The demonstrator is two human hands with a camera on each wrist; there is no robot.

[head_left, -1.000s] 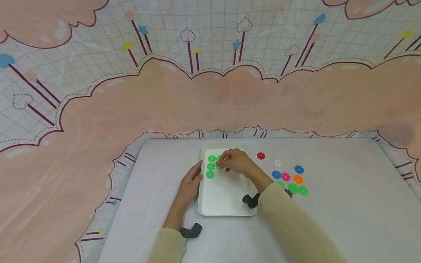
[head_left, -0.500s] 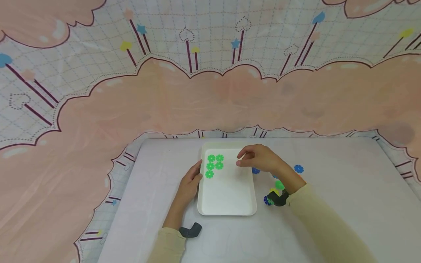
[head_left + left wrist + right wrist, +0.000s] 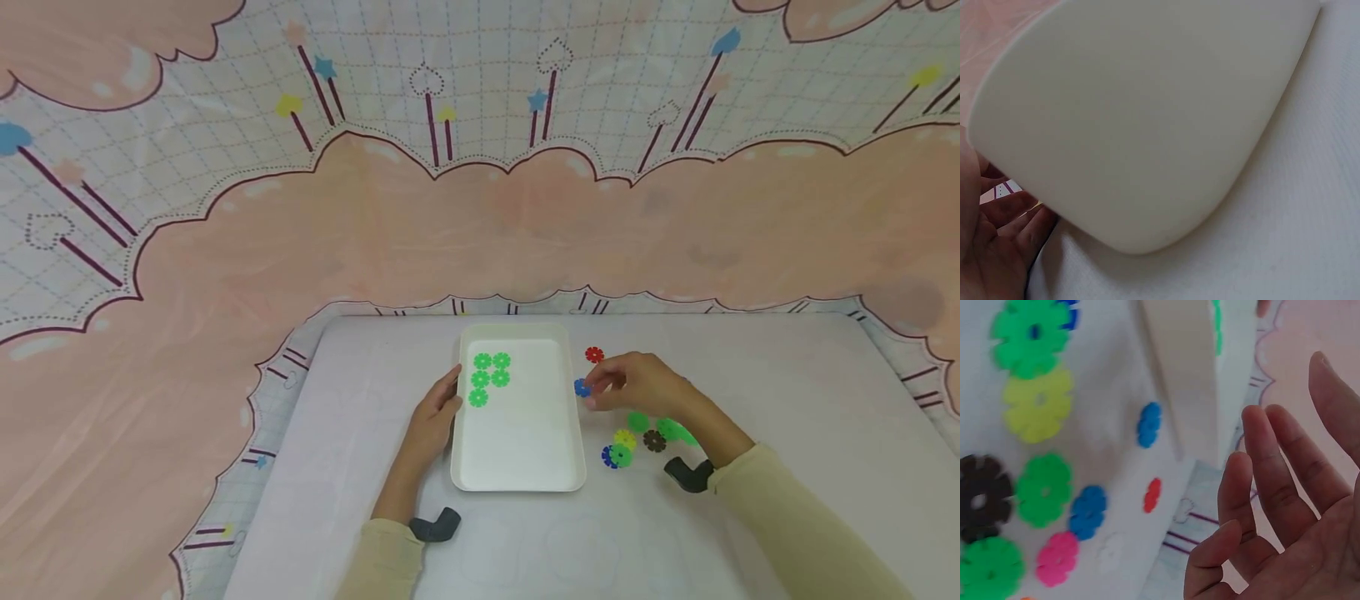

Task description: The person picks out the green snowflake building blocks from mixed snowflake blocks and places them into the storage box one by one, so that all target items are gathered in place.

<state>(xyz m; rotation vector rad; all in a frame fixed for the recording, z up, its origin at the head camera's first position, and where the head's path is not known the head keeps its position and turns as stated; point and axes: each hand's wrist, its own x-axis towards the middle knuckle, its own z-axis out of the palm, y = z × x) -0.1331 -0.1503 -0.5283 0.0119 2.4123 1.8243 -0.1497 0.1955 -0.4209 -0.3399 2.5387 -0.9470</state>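
My left hand [image 3: 433, 421] rests against the left side of a white tray [image 3: 517, 467]; in the left wrist view its loosely bent fingers [image 3: 1019, 219] meet the tray's edge. Green notched discs [image 3: 480, 379] lie flat inside the tray's upper left part. My right hand [image 3: 637, 383] is just right of the tray with fingers apart and nothing seen between them. Its fingertips are near a blue notched disc [image 3: 582, 387] beside the tray's right rim; whether they touch it cannot be told. In the right wrist view the palm and spread fingers [image 3: 1266, 475] show.
Right of the tray lie a red disc [image 3: 594, 355], a yellow disc [image 3: 624, 439], a brown disc [image 3: 655, 441] and green discs [image 3: 638, 422]. A green disc [image 3: 621, 455] overlaps a dark blue one. Pink [image 3: 1057, 559] and white discs [image 3: 1110, 553] show in the right wrist view.
My right hand has withdrawn from the green discs in the tray, moving right past the rim to the blue disc. Its fingers have let go of a green disc. The left hand stays put.
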